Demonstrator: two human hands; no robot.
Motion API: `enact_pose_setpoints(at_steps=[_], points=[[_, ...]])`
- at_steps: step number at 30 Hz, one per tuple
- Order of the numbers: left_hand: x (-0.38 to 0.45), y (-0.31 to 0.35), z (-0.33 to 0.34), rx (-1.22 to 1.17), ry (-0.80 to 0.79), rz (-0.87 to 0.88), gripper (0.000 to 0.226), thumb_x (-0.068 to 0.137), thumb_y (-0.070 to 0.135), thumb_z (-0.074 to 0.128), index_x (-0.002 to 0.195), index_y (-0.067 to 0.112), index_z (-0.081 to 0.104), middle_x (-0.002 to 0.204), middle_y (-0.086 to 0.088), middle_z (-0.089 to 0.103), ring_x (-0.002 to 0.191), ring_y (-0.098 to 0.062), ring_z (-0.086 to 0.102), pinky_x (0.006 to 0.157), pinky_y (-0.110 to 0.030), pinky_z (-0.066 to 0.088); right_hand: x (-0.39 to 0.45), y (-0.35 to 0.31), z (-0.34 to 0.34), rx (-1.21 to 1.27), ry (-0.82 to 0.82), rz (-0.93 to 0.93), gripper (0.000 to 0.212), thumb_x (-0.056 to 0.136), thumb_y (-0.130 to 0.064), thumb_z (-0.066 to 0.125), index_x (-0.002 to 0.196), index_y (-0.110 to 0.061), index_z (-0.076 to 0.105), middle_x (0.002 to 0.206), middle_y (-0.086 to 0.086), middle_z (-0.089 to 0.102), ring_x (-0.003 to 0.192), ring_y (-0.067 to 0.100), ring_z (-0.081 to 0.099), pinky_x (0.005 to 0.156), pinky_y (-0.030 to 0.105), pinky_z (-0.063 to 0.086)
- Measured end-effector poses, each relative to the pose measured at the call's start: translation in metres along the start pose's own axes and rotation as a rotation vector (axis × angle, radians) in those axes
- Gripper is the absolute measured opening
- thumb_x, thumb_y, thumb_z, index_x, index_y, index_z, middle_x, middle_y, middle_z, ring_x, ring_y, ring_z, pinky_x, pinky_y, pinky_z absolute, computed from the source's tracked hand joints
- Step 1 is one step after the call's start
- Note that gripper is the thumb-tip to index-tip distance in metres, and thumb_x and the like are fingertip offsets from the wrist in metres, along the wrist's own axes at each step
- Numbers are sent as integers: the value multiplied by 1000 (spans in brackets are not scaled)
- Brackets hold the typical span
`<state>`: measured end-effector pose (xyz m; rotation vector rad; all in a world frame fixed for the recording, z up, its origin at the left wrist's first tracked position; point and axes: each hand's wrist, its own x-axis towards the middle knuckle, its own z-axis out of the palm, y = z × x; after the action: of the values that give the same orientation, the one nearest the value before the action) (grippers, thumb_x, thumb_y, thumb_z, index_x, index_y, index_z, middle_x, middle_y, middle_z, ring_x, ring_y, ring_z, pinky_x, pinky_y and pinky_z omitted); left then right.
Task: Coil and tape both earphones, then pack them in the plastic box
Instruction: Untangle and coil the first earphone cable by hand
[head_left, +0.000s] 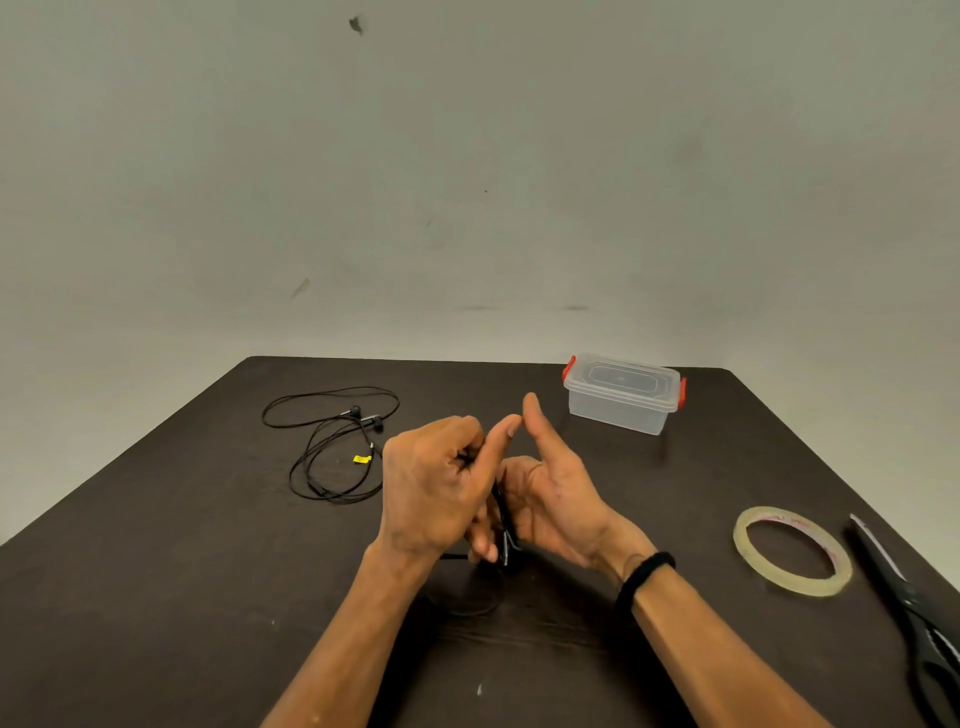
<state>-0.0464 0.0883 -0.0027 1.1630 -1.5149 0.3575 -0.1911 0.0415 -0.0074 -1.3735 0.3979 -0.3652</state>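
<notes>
**Hands mid-coil on one earphone, second earphone loose on table**

Hands meet above the middle of the dark table, close to the near edge. Left hand is seen back-side up, fingers curled in, thumb stretched out to the right; it grips a black earphone cable that runs down between both palms. Right hand sits just beside it, palm facing left, thumb pointing up, fingers curled under around the same cable bundle. Thumb tips almost touch. Plug or metal end of the cable pokes out below the hands; a faint loop of the cable trails down onto the table under the wrists, hard to trace against the dark top. How many turns are wound I cannot tell, the hands hide it. Black band on right wrist.

Second earphone lies uncoiled on the table, far left of the hands, cable in loose overlapping loops, both buds near the top of the tangle, a small yellow tag on the cable at its right side. Not touched by either hand.

Plastic box, clear with red side clips, lid on, stands at the far right of the table, well apart from the hands.

Tape roll, clear, lies flat at right. Black scissors lie just beside it, further right, blades pointing away, handles running out of the frame corner.

Plain pale wall behind the table
</notes>
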Motion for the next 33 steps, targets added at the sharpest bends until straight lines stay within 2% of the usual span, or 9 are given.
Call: enact_pose_setpoints(at_steps=[3, 9, 14, 19, 21, 24, 26, 29, 33], points=[[2, -2, -2, -13, 5, -39, 59, 97, 36, 74, 52, 18, 39, 45, 8, 36, 40, -13, 34, 40, -30, 29, -5, -3, 2, 22, -86, 53, 109, 83, -98, 11, 77, 0, 59, 69, 19, 62, 59, 29, 60, 82, 47, 50], [0, -5, 4, -158, 11, -281, 66, 97, 42, 70, 50, 18, 30, 43, 7, 27, 44, -9, 25, 45, -28, 25, -9, -12, 3, 156, -202, 38, 100, 81, -99, 12, 76, -7, 51, 61, 11, 49, 51, 24, 41, 79, 45, 50], [-1, -7, 8, -233, -29, -376, 66, 98, 46, 66, 51, 23, 25, 45, 9, 24, 47, -9, 22, 47, -28, 23, -11, -15, 5, 286, -281, 25, 99, 80, -100, 10, 74, -9, 48, 58, 8, 47, 53, 31, 22, 75, 45, 46], [-5, -11, 12, -290, -113, -461, 70, 100, 55, 60, 52, 14, 31, 46, -2, 30, 48, -14, 30, 47, -40, 29, -11, -16, 7, 468, -318, -80, 101, 80, -101, 19, 80, -5, 52, 67, 14, 54, 57, 27, 44, 81, 49, 48], [-8, -9, 14, -325, -180, -504, 67, 102, 52, 59, 53, 10, 41, 46, -11, 39, 48, -15, 37, 47, -44, 35, -12, -17, 6, 555, -304, -157, 102, 80, -100, 25, 85, -2, 54, 74, 19, 58, 65, 30, 51, 86, 52, 49], [-15, -8, 21, -263, -307, -500, 46, 92, 20, 64, 48, 27, 53, 42, 11, 45, 49, 0, 41, 45, -34, 36, -15, -20, 1, 653, -251, -265, 105, 79, -99, 33, 93, 2, 57, 84, 24, 61, 75, 35, 58, 93, 55, 49], [-20, -9, 26, -159, -374, -471, 36, 77, 12, 57, 47, 26, 45, 44, 10, 47, 49, -5, 46, 46, -32, 35, -17, -21, -3, 692, -194, -318, 107, 79, -98, 38, 100, 4, 60, 93, 26, 62, 83, 37, 61, 99, 56, 47], [-26, -6, 32, -96, -459, -432, 27, 76, 17, 54, 54, 23, 39, 49, -2, 54, 48, -30, 56, 46, -43, 41, -19, -23, -7, 748, -71, -412, 110, 79, -96, 42, 109, 7, 64, 104, 28, 66, 92, 39, 67, 103, 56, 49], [-26, 6, 35, 25, -503, -331, 55, 98, 33, 56, 51, 18, 33, 41, 4, 38, 42, -20, 41, 47, -30, 31, -21, -25, -12, 801, 143, -521, 108, 82, -94, 42, 114, 6, 67, 111, 28, 69, 102, 40, 69, 105, 57, 52]])
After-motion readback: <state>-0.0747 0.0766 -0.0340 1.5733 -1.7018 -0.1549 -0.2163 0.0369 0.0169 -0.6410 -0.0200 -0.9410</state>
